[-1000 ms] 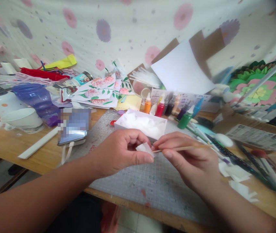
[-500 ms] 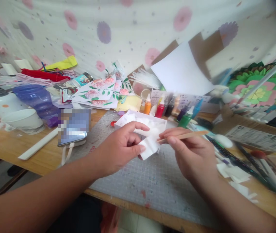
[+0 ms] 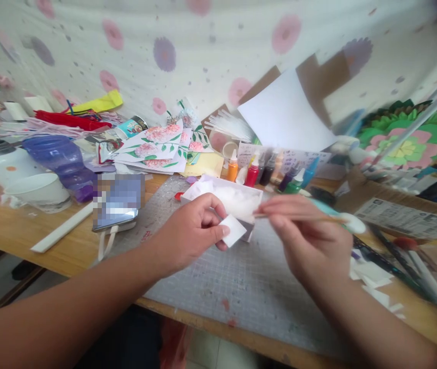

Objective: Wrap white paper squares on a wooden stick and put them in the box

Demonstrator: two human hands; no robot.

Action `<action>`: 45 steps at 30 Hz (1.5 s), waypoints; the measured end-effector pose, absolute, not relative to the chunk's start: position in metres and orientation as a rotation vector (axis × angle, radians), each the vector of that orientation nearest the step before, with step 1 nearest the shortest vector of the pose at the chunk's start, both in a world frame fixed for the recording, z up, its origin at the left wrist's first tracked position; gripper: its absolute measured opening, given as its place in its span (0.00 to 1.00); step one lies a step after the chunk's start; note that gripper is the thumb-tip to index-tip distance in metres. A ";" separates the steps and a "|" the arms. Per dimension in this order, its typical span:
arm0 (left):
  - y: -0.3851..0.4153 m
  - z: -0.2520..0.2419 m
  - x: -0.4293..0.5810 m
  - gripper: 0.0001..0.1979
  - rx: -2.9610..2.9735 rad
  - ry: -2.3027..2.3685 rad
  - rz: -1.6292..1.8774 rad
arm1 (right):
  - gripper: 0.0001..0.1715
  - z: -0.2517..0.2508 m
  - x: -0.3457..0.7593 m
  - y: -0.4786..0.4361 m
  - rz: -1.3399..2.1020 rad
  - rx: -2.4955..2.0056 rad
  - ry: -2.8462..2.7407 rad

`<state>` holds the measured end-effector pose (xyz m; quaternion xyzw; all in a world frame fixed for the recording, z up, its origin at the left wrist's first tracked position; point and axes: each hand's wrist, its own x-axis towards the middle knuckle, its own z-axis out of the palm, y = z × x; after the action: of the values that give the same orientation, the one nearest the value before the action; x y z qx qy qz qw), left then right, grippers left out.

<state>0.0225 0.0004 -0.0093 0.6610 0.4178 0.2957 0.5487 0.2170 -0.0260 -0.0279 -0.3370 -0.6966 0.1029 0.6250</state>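
Between the thumb and fingers of my left hand (image 3: 199, 225) is a small white paper square (image 3: 234, 230). My right hand (image 3: 310, 236) grips a thin wooden stick (image 3: 298, 217), blurred by motion and held nearly level. The stick's tip is apart from the paper, to its upper right. Just behind both hands stands a small white box (image 3: 255, 199) with white, fluffy-looking contents. It rests on a grey cutting mat (image 3: 218, 292), and my left hand hides part of its front.
Small colour bottles, among them an orange one (image 3: 232, 168) and a red one (image 3: 252, 171), stand behind the box. A phone on a stand (image 3: 120, 202) is to the left. White paper pieces (image 3: 372, 272) and tools lie at right, before a cardboard box (image 3: 402, 205).
My right hand has moved right with the wooden stick, away from the paper. The paper square, bent at the stick's tip before, now lies flatter in my left hand.
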 end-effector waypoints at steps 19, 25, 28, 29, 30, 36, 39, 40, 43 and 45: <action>-0.003 -0.010 0.021 0.08 1.467 0.819 0.712 | 0.08 -0.029 0.205 -0.032 0.473 -0.759 -1.649; -0.003 -0.009 0.021 0.08 1.454 0.776 0.705 | 0.11 -0.034 0.204 -0.031 0.632 -0.746 -1.484; -0.002 -0.009 0.022 0.07 1.461 0.800 0.707 | 0.10 -0.039 0.204 -0.030 0.743 -0.719 -1.407; -0.002 -0.009 0.022 0.07 1.463 0.810 0.705 | 0.10 -0.040 0.204 -0.030 0.784 -0.713 -1.383; -0.002 -0.009 0.022 0.07 1.465 0.817 0.704 | 0.09 -0.042 0.204 -0.029 0.822 -0.708 -1.364; -0.002 -0.009 0.022 0.07 1.480 0.843 0.707 | 0.07 -0.045 0.205 -0.029 0.905 -0.643 -1.323; -0.002 -0.009 0.022 0.07 1.482 0.851 0.712 | 0.08 -0.045 0.204 -0.028 0.915 -0.605 -1.331; -0.002 -0.009 0.022 0.07 1.483 0.854 0.713 | 0.08 -0.045 0.204 -0.028 0.911 -0.597 -1.338; -0.003 -0.009 0.022 0.07 1.500 0.879 0.717 | 0.10 -0.043 0.203 -0.030 0.884 -0.592 -1.374; -0.004 -0.009 0.023 0.08 1.518 0.902 0.723 | 0.10 -0.040 0.203 -0.031 0.822 -0.609 -1.433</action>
<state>0.0226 -0.0039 -0.0092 0.6490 0.3857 0.3092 0.5783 0.2027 -0.0314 -0.0399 -0.2668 -0.6273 0.3598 0.6370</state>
